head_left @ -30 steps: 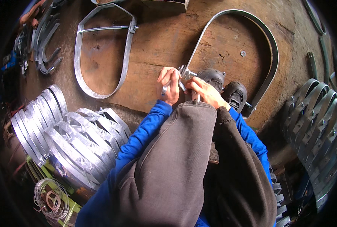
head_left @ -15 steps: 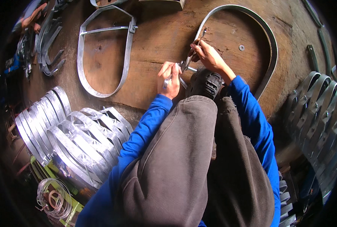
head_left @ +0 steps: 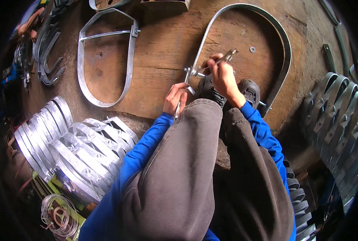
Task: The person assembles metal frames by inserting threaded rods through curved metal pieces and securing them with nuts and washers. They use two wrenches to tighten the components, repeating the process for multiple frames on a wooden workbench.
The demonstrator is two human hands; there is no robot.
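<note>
A large U-shaped steel strap (head_left: 288,48) lies on the wooden board (head_left: 159,48), my shoes partly inside its open end. A bolt (head_left: 200,74) passes through its left end. My left hand (head_left: 175,97) is closed on a metal wrench (head_left: 177,109) beside that end; the wrench's upper part runs toward the bolt. My right hand (head_left: 226,78) is just right of the bolt, fingers wrapped round another metal wrench (head_left: 228,56) that slants up to the right. Its lower end is partly hidden by the fingers, so I cannot tell whether it touches the bolt.
A finished-looking strap hanger (head_left: 81,64) with a cross bolt lies left on the board. A small washer (head_left: 252,49) rests inside the large strap. Stacked galvanized straps (head_left: 86,152) stand lower left, above a wire coil (head_left: 60,217). More hangers (head_left: 333,104) line the right. A box (head_left: 167,5) sits at the top.
My right hand has come lower, and its wrench has swung from pointing up to slanting right. My left hand has shifted down a little with its wrench. The view has moved slightly.
</note>
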